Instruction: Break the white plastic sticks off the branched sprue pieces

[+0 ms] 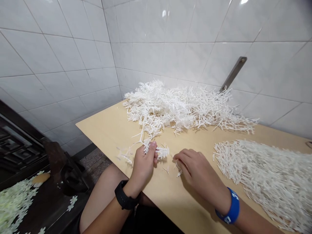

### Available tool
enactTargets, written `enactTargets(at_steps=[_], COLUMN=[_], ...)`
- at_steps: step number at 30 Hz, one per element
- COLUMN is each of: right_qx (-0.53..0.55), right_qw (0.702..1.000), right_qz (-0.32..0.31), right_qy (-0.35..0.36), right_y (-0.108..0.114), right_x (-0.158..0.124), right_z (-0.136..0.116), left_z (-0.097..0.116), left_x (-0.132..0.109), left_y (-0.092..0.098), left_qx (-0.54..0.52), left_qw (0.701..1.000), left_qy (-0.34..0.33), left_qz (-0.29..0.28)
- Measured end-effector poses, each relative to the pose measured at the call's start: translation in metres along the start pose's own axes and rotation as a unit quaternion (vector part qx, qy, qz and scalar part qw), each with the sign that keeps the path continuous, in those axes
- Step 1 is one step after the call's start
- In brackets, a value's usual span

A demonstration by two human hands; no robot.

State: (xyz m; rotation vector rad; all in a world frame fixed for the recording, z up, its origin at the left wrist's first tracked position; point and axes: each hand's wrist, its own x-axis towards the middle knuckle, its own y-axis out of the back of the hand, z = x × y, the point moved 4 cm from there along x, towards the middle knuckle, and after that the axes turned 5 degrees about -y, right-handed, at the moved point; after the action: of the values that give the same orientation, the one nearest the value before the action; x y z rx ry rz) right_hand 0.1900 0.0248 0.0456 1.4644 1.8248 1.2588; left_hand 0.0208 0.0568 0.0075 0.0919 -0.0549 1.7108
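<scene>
My left hand [145,159] is closed around a bunch of white branched plastic stems [162,152], with the thumb on top. Thin branches from it stick out on both sides of the fist. My right hand [192,165] is a short way to the right, its fingers curled and pressed together just over the table. Small white sprigs [179,170] show under its fingertips; whether they are pinched or lie on the table is hard to tell. A loose white sprig [166,169] lies between the hands.
Behind the hands a large heap of white branched stems [175,104] lies against the tiled wall. A flatter pile of short white pieces [273,178] covers the right of the wooden table [102,125]. At lower left, pale plastic flowers [14,204] lie on a dark carved bench [56,204].
</scene>
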Motion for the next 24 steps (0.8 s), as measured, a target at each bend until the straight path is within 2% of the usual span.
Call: enactTargets(at_steps=[2,4,6,9,12,14,17,24], right_qx=[-0.009,0.045,0.124,0.219,0.310,0.335,0.315,0.243], right_qw=[0.999,0.998,0.991,0.971,0.943,0.934,0.941,0.965], right_qz=[0.031,0.043,0.026,-0.038,-0.080,-0.073,-0.047,-0.061], right_qy=[0.010,-0.006,-0.041,-0.089,-0.095,-0.099,-0.117,-0.076], right_y=[0.001,0.001,-0.002,-0.010,-0.015,-0.016,-0.017,-0.014], right_x=[0.002,0.005,0.008,0.013,0.017,0.018,0.016,0.009], right_z=[0.004,0.006,0.006,0.002,-0.004,-0.003,0.002,-0.007], left_z=[0.006,0.008,0.007,0.005,0.007,0.009,0.012,0.010], left_x=[-0.003,-0.005,-0.005,-0.006,-0.007,-0.008,-0.009,-0.006], left_y=[-0.002,-0.004,-0.005,-0.007,-0.010,-0.011,-0.013,-0.004], left_qx=[0.007,-0.013,-0.033,-0.032,-0.027,-0.029,-0.017,0.046], left_qw=[1.000,1.000,0.999,0.995,0.990,0.988,0.985,0.996], left_qy=[-0.007,-0.007,-0.007,-0.021,-0.041,-0.040,-0.035,-0.038], left_qz=[-0.011,-0.018,-0.036,-0.087,-0.133,-0.146,-0.166,-0.064])
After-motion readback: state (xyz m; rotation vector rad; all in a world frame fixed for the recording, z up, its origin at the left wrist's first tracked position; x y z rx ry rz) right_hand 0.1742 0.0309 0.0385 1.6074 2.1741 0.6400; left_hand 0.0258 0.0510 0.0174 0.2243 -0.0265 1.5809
